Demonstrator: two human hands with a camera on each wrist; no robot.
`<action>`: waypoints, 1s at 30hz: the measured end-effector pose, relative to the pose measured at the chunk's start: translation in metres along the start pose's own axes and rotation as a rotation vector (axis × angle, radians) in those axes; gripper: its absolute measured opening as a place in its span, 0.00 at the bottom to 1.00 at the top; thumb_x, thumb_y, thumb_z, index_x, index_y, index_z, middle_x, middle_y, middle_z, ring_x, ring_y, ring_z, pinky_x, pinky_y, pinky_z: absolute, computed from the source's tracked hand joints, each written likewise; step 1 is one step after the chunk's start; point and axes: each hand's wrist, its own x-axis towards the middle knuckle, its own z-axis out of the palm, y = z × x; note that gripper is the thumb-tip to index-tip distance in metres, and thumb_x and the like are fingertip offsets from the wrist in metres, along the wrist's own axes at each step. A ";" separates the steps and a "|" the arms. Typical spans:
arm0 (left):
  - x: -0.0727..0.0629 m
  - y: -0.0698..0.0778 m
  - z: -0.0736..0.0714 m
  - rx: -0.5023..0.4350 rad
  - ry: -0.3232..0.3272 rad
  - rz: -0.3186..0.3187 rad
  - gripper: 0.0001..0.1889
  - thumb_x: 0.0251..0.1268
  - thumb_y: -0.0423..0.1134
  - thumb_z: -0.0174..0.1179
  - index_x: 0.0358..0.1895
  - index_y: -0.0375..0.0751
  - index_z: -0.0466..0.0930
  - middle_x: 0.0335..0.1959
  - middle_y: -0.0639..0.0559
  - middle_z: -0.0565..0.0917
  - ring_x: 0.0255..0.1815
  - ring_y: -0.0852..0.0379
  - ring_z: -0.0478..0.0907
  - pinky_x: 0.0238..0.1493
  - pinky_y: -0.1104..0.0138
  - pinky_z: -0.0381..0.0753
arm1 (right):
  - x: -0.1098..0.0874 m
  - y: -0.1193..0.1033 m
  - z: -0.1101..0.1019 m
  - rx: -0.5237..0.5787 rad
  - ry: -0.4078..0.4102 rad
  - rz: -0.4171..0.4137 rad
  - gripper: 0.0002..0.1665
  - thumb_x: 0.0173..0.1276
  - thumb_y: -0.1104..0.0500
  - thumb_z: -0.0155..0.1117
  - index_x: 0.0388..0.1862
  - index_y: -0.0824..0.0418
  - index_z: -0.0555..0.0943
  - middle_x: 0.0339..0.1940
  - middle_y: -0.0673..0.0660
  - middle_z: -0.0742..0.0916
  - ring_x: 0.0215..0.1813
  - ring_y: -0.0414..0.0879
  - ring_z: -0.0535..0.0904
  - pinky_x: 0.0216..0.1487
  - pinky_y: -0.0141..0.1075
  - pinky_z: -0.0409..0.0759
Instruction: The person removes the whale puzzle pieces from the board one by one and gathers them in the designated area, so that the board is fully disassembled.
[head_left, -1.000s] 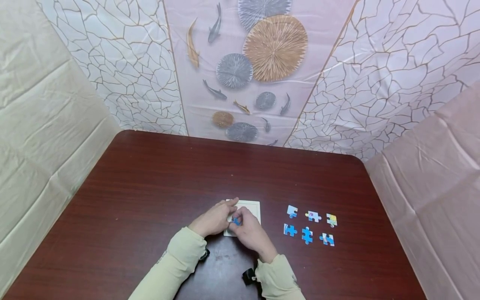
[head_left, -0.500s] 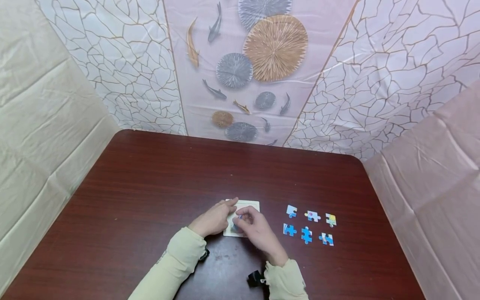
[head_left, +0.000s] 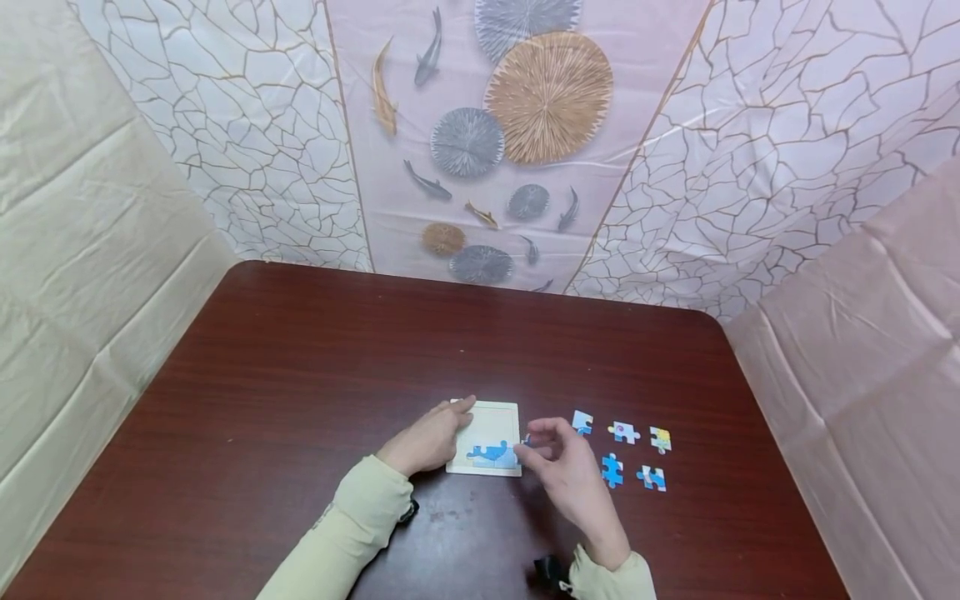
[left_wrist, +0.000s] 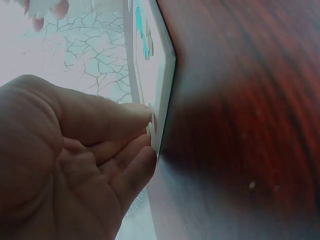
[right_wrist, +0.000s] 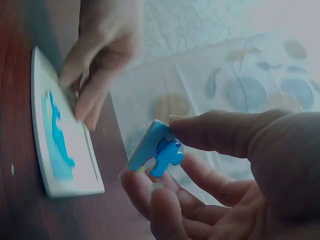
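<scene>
A small white puzzle frame (head_left: 495, 421) lies on the table, with joined blue jigsaw pieces (head_left: 491, 452) along its near edge. My left hand (head_left: 427, 436) holds the frame at its left side; the left wrist view shows thumb and fingers right at the frame's edge (left_wrist: 159, 115). Just right of the frame, my right hand (head_left: 570, 471) is raised. Between its thumb and fingers it pinches a blue jigsaw piece (right_wrist: 161, 147), printed with a darker blue shape and a purple line.
Several loose jigsaw pieces (head_left: 623, 432) lie in two rows to the right, partly hidden by my right hand. The dark red-brown table (head_left: 337, 350) reaches back to a patterned cloth wall (head_left: 480, 217). Plain cloth hangs at both sides.
My right hand has lifted off the frame and moved right with the piece, uncovering the blue pieces in the frame. My left hand has stayed in place.
</scene>
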 end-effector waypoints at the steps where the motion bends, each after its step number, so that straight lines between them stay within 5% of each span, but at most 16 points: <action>1: 0.000 0.000 0.000 0.000 -0.001 0.005 0.24 0.63 0.21 0.47 0.63 0.28 0.73 0.73 0.41 0.63 0.72 0.39 0.61 0.73 0.55 0.56 | -0.001 0.002 -0.003 -0.014 0.012 0.015 0.22 0.60 0.58 0.73 0.51 0.62 0.79 0.41 0.56 0.84 0.38 0.47 0.81 0.33 0.36 0.80; 7: 0.001 -0.002 -0.001 -0.002 -0.008 0.015 0.23 0.64 0.26 0.54 0.63 0.27 0.72 0.73 0.39 0.61 0.73 0.39 0.59 0.74 0.55 0.54 | -0.009 0.014 -0.016 -0.075 0.063 0.014 0.18 0.60 0.58 0.72 0.49 0.61 0.82 0.39 0.56 0.84 0.37 0.46 0.80 0.28 0.35 0.78; 17: 0.000 0.000 0.000 0.001 -0.008 0.008 0.22 0.63 0.27 0.55 0.62 0.29 0.74 0.74 0.40 0.61 0.73 0.38 0.58 0.74 0.54 0.54 | -0.020 0.038 -0.020 -0.407 0.135 0.068 0.19 0.57 0.57 0.74 0.44 0.67 0.81 0.36 0.57 0.80 0.36 0.47 0.77 0.34 0.39 0.77; 30: 0.000 0.000 0.000 0.006 -0.012 0.021 0.23 0.65 0.28 0.55 0.63 0.28 0.73 0.74 0.39 0.61 0.73 0.38 0.58 0.74 0.55 0.54 | -0.023 0.045 -0.019 -0.515 0.133 0.137 0.09 0.61 0.57 0.71 0.37 0.58 0.81 0.35 0.54 0.80 0.33 0.48 0.77 0.32 0.47 0.75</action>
